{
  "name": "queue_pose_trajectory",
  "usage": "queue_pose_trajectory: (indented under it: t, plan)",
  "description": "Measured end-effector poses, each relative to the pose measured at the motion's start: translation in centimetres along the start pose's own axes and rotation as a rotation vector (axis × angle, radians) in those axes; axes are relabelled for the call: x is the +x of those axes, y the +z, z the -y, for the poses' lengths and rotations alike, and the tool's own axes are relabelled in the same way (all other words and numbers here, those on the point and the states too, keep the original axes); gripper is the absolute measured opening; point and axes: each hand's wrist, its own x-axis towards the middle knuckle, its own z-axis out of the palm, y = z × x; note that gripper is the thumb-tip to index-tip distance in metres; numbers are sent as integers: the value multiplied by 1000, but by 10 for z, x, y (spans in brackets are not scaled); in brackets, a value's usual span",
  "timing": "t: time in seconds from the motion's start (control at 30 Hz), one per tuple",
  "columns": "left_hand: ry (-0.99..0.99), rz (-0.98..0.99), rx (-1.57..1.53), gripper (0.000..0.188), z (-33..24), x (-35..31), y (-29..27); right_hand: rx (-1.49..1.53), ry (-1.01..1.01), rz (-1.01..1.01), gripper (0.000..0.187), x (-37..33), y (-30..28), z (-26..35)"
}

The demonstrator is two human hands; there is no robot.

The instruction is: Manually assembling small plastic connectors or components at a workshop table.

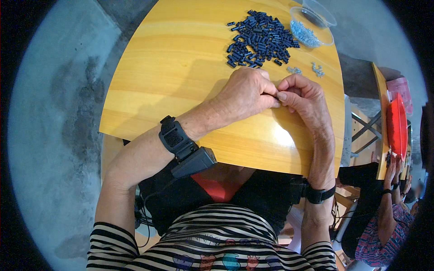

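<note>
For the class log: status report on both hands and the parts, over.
Left hand and right hand pinched together, fingertips meeting over the table; item between them too small to tell. Dark parts pile and clear bowl beyond, untouched.

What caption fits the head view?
Both hands pinch something small together on a yellow wooden table, near dark small cylinders.

Bench (172, 72): yellow wood-grain top, rounded far edge.
Far right: heap of small dark blue cylindrical pieces (260, 39).
Far right corner: clear plastic bowl (312, 27) holding small silvery bits.
Near the heap: two loose clusters of silvery bits (306, 69).
</note>
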Motion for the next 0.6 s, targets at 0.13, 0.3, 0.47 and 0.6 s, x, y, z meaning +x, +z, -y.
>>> queue_pose_trajectory:
  t: [0.13,0.3,0.47,0.6]
  plan:
    - [5,-14,23,11,2,0,2,4,28,9,9,1,-1,-3]
    - [35,-15,46,10,2,1,2,-14,30,23,8,2,-3,-4]
    - [43,-39,-5,9,4,0,3,9,30,27,8,2,-1,-1]
    - [24,-13,-2,11,2,0,-1,62,21,-54,8,-1,-1,-1]
